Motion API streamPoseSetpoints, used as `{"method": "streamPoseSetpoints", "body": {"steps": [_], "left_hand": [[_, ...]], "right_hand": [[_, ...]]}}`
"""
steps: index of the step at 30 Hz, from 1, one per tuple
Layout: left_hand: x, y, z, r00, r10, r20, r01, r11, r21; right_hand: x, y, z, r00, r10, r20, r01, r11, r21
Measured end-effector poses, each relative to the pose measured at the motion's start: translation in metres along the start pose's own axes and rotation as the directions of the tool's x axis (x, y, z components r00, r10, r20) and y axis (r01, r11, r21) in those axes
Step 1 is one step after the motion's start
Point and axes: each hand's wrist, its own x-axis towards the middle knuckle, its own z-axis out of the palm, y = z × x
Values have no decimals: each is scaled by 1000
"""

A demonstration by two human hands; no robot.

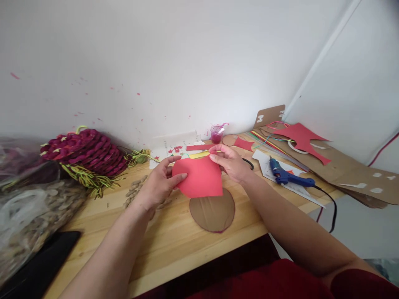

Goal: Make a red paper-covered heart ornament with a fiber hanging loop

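My left hand (160, 182) and my right hand (231, 162) hold a rounded piece of red paper (199, 177) above the wooden table (174, 245). The left fingers pinch its left edge. The right fingers pinch its upper right corner. Just below it a brown cardboard disc (213, 212) lies flat on the table. Strips of red and yellow paper (199, 150) lie just behind the red piece.
A blue glue gun (288, 176) with a black cord lies at the right. Cardboard and red cut-outs (307, 141) are stacked behind it. A dark red woven object (85, 151) and a plastic bag (31, 211) sit at the left, with seeds (134, 191) nearby. A small cup (217, 133) stands by the wall.
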Motion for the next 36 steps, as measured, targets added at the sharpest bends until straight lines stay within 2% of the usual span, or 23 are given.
{"method": "streamPoseSetpoints", "body": {"steps": [4, 6, 9, 12, 16, 19, 24, 27, 29, 32, 34, 36], "left_hand": [[-1, 3, -21, 997, 11, 71, -22, 986, 167], [0, 4, -33, 992, -27, 123, -3, 971, 239], [1, 5, -45, 986, -84, 142, 43, 962, 270], [-3, 10, -50, 987, -89, 131, 59, 975, 216], [-22, 17, -59, 997, -58, 43, 47, 973, 228], [-43, 14, -75, 998, -41, -41, 51, 955, 291], [-75, -2, -106, 976, -174, -134, 213, 895, 391], [-84, -7, -117, 969, -155, -191, 238, 788, 568], [-87, -7, -118, 954, -125, -271, 287, 635, 717], [-90, -5, -111, 940, 35, -341, 295, 422, 857], [-93, -4, -102, 932, 178, -314, 236, 358, 903], [-96, -7, -89, 919, 285, -274, 158, 370, 916]], "right_hand": [[-1, 0, 2, 997, -10, 81, 19, 993, -120], [1, 1, 1, 997, -12, 82, 26, 986, -167], [2, 5, -2, 997, -46, 67, 64, 955, -289], [2, 8, -4, 988, -145, 55, 153, 865, -477], [2, 7, -7, 966, -249, 74, 234, 708, -666], [0, 3, -8, 965, -196, 172, 259, 654, -711], [-9, -9, -9, 947, -19, 319, 264, 612, -746], [-11, -16, -10, 928, 88, 361, 233, 619, -750], [-14, -20, -10, 919, 123, 375, 226, 615, -756], [-29, -27, -10, 905, 103, 412, 286, 569, -771], [-46, -31, -10, 897, 65, 438, 347, 510, -787], [-66, -33, -11, 872, 60, 485, 402, 476, -782]]}}
